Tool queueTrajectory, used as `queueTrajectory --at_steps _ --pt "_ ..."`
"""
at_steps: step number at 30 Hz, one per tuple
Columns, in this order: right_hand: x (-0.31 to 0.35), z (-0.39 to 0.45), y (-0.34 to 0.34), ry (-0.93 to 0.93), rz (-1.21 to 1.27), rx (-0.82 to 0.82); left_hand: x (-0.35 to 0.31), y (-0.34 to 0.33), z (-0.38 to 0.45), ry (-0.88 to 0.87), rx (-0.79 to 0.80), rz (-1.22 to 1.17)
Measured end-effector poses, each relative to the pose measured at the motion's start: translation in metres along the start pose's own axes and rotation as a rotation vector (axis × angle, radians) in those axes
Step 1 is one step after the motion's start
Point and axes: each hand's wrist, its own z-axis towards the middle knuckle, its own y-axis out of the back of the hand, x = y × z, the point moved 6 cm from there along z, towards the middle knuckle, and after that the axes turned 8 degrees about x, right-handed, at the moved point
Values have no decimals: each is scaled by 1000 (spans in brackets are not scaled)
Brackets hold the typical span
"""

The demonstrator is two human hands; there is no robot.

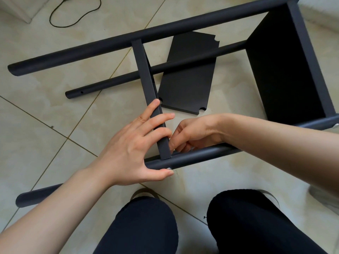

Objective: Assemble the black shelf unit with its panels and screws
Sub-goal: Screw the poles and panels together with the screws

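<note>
Fingers of the left hand [135, 143] spread wide and nearly straight: three lie across the near end of the crossbar [146, 88], pressing it, while the thumb reaches under the near tube [192, 156] and touches a silver screw head [169, 169] on its underside. Nothing is gripped by that hand; it braces. The right hand [192, 132] is curled, its fingertips bunched tight against the right face of the crossbar just above where that bar meets the near tube; whether they pinch something small there cannot be told.

The frame lies on its side on the tiled floor [45, 140]. The far tube [128, 39] runs from the left toward the top right corner of the floor in view, and the crossbar joins it to the near tube. A thinner rod [113, 81] with a small hole near its left end lies lower, between them, running to the fitted panel [280, 74] at the right, which stands on edge between the tubes. A second screw head [336, 125] shows at the right edge, on the near tube. A loose panel [185, 88] with notched corners lies flat on the floor under the rod. A black cable [73, 17] loops at the far left. The person's knees [146, 226] fill the near edge.
</note>
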Motion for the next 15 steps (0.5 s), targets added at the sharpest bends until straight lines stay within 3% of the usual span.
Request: queueTrajectory --at_steps 15 --pt "0 -1 1 -2 -18 19 0 0 0 5 4 -3"
